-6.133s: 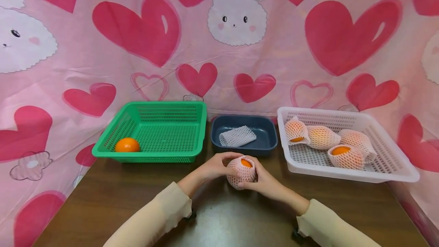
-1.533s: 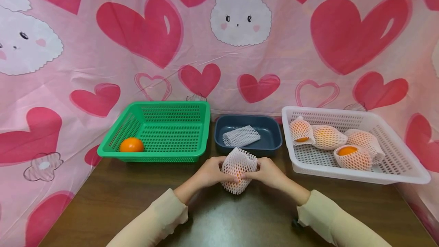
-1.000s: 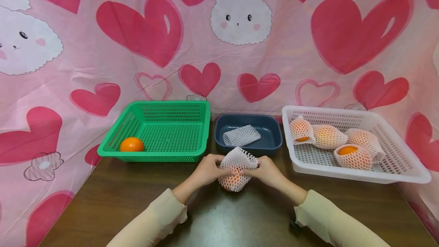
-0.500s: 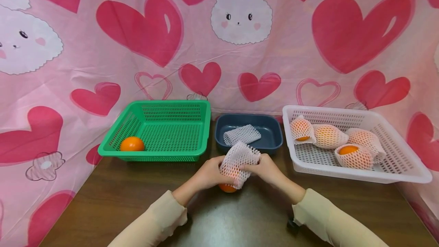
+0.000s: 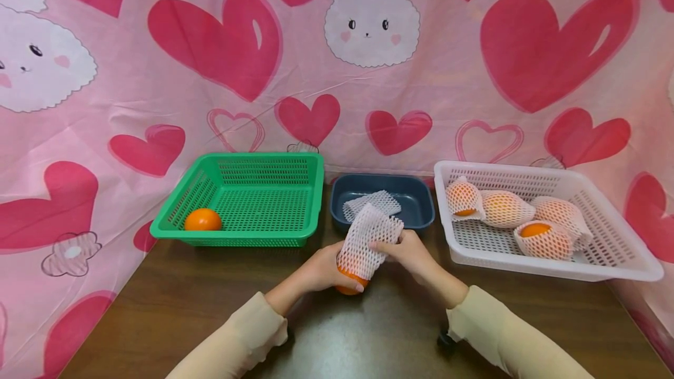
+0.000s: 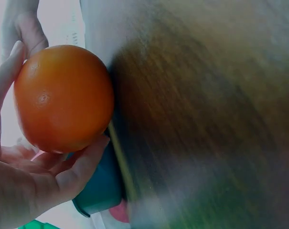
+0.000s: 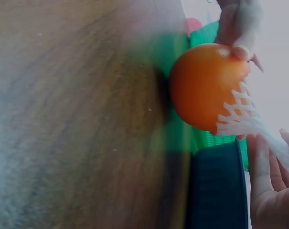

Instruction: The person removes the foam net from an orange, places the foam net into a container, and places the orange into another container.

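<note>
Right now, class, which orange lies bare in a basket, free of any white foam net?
The bare orange in the green plastic basket; those in the white plastic basket wear nets, and the held one is half-sleeved.

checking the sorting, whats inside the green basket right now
One bare orange lies in the near left corner of the green basket. The near wall hides a thin strip of floor behind it.
</note>
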Demonstrator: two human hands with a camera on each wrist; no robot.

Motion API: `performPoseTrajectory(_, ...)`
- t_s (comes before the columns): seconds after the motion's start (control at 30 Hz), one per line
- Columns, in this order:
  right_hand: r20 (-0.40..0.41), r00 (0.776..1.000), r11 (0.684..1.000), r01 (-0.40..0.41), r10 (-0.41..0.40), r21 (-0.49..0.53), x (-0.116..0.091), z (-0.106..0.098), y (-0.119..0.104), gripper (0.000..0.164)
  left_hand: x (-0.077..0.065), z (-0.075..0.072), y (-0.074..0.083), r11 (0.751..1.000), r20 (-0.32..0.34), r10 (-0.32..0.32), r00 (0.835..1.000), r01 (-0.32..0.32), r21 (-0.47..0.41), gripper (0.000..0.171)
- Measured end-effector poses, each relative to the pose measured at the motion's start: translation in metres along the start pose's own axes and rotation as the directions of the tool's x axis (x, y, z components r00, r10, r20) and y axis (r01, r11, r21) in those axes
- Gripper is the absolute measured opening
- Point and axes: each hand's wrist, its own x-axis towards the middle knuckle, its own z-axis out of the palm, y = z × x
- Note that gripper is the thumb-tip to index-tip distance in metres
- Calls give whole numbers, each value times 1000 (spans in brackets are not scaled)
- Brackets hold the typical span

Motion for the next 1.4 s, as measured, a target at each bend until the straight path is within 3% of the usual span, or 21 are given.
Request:
performPoseTrajectory(0.13, -38, 999, 999, 4, -2, 52, 4, -3, -3, 38, -1, 0, 1, 1000, 13, -18, 1000, 18, -9, 74)
performPoseTrajectory(0.4, -142, 990, 993, 10, 7, 116, 20, -6, -15, 44, 0, 1, 3, 994, 25, -90, 996, 89, 57, 75)
performPoseTrajectory(0.67, -270, 963, 991, 23, 13, 131, 45, -9, -16, 45, 1, 3, 2, 996, 32, -78, 996, 77, 40, 73)
performPoseTrajectory(0.93, -345, 937, 993, -12, 52, 118, 66, -13, -17, 49, 2, 2, 1, 996, 48, -83, 995, 82, 29, 73)
performPoseTrajectory(1.1, -355, 931, 993, -52, 88, 109, 78, -14, -21, 49, 1, -1, -1, 995, 57, -96, 994, 96, 10, 73)
performPoseTrajectory(1.4, -295, 940, 981, -139, 173, 133, 87, -26, -24, 53, 4, 2, -1, 997, 74, -80, 994, 79, 22, 75)
